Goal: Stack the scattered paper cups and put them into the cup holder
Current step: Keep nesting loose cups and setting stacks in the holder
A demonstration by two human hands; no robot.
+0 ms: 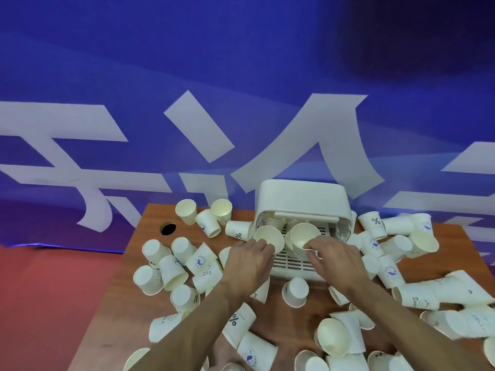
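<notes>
While a left cream paper cup (269, 238) was pinched by the left hand (249, 261) and a right cream paper cup (305, 235) by the right hand (334, 261), at the white plastic cup holder (302, 199), axes were best aligned before nesting.

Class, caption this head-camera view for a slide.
Left hand and right hand each hold a paper cup at the white cup holder, amid scattered cups on a wooden table.
</notes>
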